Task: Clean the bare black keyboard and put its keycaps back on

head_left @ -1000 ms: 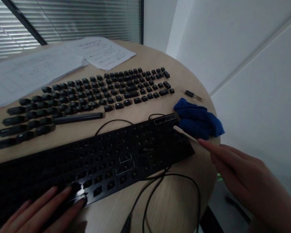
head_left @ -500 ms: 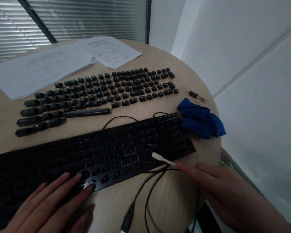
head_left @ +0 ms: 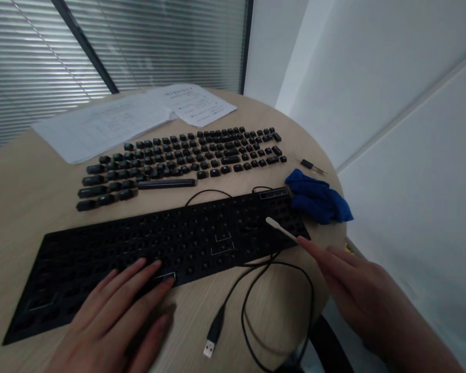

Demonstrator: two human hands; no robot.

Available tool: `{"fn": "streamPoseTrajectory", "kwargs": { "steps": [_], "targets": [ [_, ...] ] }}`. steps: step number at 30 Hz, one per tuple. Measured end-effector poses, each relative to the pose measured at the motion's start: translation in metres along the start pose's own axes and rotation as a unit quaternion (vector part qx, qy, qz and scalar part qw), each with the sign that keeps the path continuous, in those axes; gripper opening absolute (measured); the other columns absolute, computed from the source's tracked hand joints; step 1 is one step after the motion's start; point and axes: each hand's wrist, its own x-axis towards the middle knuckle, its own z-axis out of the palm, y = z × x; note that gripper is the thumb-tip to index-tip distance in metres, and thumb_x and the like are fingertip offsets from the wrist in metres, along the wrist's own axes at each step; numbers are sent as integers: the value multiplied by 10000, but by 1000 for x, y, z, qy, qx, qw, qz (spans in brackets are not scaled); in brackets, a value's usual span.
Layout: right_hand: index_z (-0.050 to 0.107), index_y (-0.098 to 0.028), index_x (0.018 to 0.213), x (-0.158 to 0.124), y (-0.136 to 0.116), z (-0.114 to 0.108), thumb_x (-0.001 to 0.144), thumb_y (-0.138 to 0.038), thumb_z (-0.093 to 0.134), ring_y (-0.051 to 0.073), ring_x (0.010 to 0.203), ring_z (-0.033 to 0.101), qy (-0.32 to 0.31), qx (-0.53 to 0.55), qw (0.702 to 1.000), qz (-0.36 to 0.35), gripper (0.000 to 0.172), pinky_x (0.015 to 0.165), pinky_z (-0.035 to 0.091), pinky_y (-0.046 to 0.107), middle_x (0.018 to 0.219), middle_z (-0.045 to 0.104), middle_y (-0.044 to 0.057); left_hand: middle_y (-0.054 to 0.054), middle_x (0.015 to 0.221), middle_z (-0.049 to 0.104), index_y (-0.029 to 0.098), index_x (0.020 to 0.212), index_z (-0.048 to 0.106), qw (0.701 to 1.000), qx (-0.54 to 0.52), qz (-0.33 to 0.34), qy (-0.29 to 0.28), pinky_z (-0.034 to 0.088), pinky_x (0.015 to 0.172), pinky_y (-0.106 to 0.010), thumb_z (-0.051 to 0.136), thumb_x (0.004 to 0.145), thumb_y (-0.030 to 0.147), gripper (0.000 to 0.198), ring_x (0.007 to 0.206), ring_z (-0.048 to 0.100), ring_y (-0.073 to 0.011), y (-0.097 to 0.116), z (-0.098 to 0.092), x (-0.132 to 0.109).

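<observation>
A black keyboard base [head_left: 140, 233] without its keycaps lies across the table. Resting on its front edge, my left hand [head_left: 116, 316] is open, fingers stretched flat over the key sockets. My right hand [head_left: 357, 290] grips a white cotton swab [head_left: 281, 228] near its lower end. The swab's thick tip is over the right part of the keyboard; whether it touches cannot be made out. Behind the base, black keycaps [head_left: 171, 158] stand in rows, with the long spacebar keycap [head_left: 166, 183] in front.
A blue cloth [head_left: 318, 197] lies at the keyboard's right end. Beyond it is a wire keycap puller [head_left: 307, 164]. Printed papers [head_left: 112, 122] cover the back left. The black cable [head_left: 244, 305] with its USB plug [head_left: 213, 331] loops along the table's front.
The view has shifted, so the table contents appear lower and further right. Over the keyboard, the swab tip has moved up and right, toward the number pad. My left hand stays on the keyboard.
</observation>
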Motion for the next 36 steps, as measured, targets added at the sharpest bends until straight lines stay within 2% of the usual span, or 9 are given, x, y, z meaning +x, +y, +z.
{"fn": "streamPoseTrajectory", "kwargs": {
  "steps": [4,8,16,21,25,28,30,32,36],
  "targets": [
    [652,-204,1415,9,-20,10,988,-130,402,223,758,784,-6,-24,998,51,500,653,663,335,1047,807,92,-87,1526,569,249,1352,628,999,11,22,26,344,1265,-530,608,924,389,451,1411,538,-320,0,1,4],
    [630,-191,1444,8,-32,11,979,-138,411,237,708,781,-24,-59,996,70,517,676,680,398,1084,804,104,-106,1476,612,224,1300,664,998,19,33,49,385,1235,-531,596,928,424,428,1367,576,-330,4,-2,11],
    [633,-210,1447,-27,-52,9,939,-107,425,235,702,794,-38,-66,995,67,558,614,681,352,991,822,77,-121,1413,654,214,1289,672,996,23,48,66,446,1162,-552,546,961,447,421,1306,611,-338,5,-2,17],
    [652,-211,1423,-38,-56,1,966,-128,384,232,746,804,-37,-60,995,76,536,574,668,310,1027,820,68,-137,1411,642,203,1279,670,996,21,44,70,440,1147,-570,519,978,448,416,1325,587,-352,6,0,16],
    [677,-275,1397,-38,-52,-21,1013,-197,392,217,705,796,-57,-37,994,87,485,584,662,289,968,825,36,-141,1410,630,206,1296,645,997,16,45,66,432,1139,-571,493,996,435,407,1342,563,-347,7,-1,16],
    [632,-322,1449,-35,-44,-35,1041,-261,405,228,786,805,-32,-35,993,105,471,633,668,297,1045,820,37,-135,1410,626,210,1301,635,996,16,51,65,430,1133,-570,492,998,430,401,1346,554,-345,8,-1,17],
    [620,-319,1461,-28,-41,-36,1047,-289,410,245,841,807,-18,-43,992,115,465,652,671,319,1096,812,47,-140,1400,629,206,1291,637,996,18,50,69,436,1121,-580,482,1001,435,401,1340,555,-352,8,-2,17],
    [639,-320,1439,-21,-40,-33,1042,-285,421,246,856,806,-31,-44,992,112,455,677,672,333,1099,812,42,-149,1391,631,199,1279,643,996,19,48,73,444,1106,-594,479,1003,436,400,1331,561,-360,9,-1,17],
    [699,-342,1356,-17,-41,-31,1031,-250,412,208,765,800,-66,-33,993,88,444,658,660,298,1011,824,8,-141,1391,645,201,1280,656,996,13,50,73,465,1095,-605,493,995,443,408,1310,585,-364,8,0,15]
  ]
}}
